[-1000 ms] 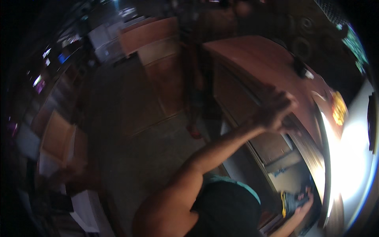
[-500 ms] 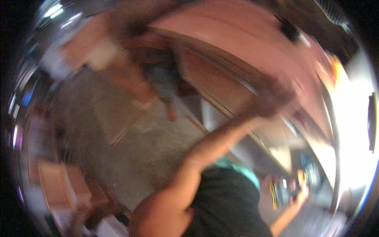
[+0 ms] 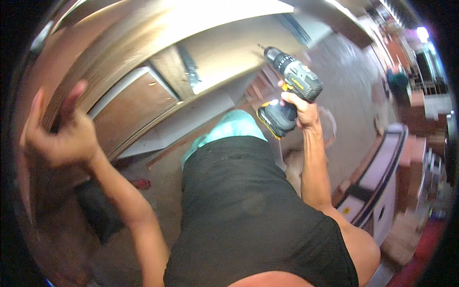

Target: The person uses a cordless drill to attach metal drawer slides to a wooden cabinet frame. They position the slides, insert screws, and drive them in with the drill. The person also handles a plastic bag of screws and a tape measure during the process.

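Note:
My right hand (image 3: pixel 306 109) is wrapped round the grip of a black and grey cordless drill (image 3: pixel 302 80) with yellow trim, held in front of me to the right. A thin bit (image 3: pixel 261 47) sticks out of its chuck, tilted up and left toward a wooden frame (image 3: pixel 205 45). Its battery pack (image 3: pixel 277 118) faces down and left. My left hand (image 3: pixel 62 138) is raised at the far left beside the frame's edge, slightly blurred, with fingers spread and nothing in them. Whether it touches the wood I cannot tell.
The frame has a brown inner panel (image 3: pixel 138 98) and a dark strip on a crosspiece. A white piece with dark bands (image 3: pixel 377 172) stands to my right. Beyond it are blurred stacked boards (image 3: pixel 411 158). A dark flat thing (image 3: pixel 98 208) lies below my left arm.
The view has swung round strongly. My left hand, before over the reddish panel, now shows at the far left with fingers spread. The drill stays in my right hand, now nearer the frame's middle.

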`<action>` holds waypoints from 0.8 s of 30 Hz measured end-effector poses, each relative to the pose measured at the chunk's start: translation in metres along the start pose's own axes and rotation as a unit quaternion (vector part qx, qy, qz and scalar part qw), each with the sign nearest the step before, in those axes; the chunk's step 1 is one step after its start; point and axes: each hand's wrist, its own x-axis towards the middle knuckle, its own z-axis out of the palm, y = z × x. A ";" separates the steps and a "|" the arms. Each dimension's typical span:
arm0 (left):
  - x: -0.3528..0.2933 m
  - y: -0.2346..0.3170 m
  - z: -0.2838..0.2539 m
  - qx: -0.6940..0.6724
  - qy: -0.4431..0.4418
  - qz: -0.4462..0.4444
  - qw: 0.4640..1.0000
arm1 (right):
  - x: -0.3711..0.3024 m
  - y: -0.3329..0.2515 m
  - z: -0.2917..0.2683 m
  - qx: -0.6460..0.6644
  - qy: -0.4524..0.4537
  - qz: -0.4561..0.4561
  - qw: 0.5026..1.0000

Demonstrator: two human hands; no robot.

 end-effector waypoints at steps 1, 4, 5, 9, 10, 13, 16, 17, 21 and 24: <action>-0.004 -0.005 0.014 -0.035 0.023 -0.029 0.999 | -0.008 0.009 0.003 -0.020 0.035 0.003 0.999; -0.023 -0.016 0.061 0.022 -0.009 -0.008 1.000 | -0.020 0.046 -0.015 -0.119 0.170 0.044 0.977; -0.035 -0.015 0.089 0.054 -0.047 0.019 0.997 | -0.026 0.052 -0.014 -0.148 0.221 0.054 0.962; -0.037 -0.031 0.191 -0.058 -0.028 0.024 0.998 | -0.038 0.099 -0.014 -0.341 0.326 0.077 0.878; -0.042 -0.022 0.193 -0.036 -0.047 0.024 0.998 | -0.045 0.104 0.001 -0.339 0.323 0.083 0.880; -0.042 -0.025 0.241 -0.032 -0.062 0.046 0.997 | -0.045 0.126 0.037 -0.340 0.326 0.135 0.872; -0.014 -0.013 0.270 -0.071 -0.013 0.070 0.995 | -0.016 0.166 0.071 -0.326 0.359 0.190 0.854; -0.018 -0.003 0.235 -0.044 -0.057 0.071 0.995 | -0.063 0.194 0.064 -0.317 0.343 0.177 0.866; -0.001 0.008 0.141 0.093 -0.055 0.064 0.992 | -0.114 0.203 0.084 -0.218 0.292 0.199 0.910; -0.001 0.035 0.116 0.097 -0.062 0.052 0.992 | -0.147 0.236 0.090 -0.232 0.311 0.149 0.909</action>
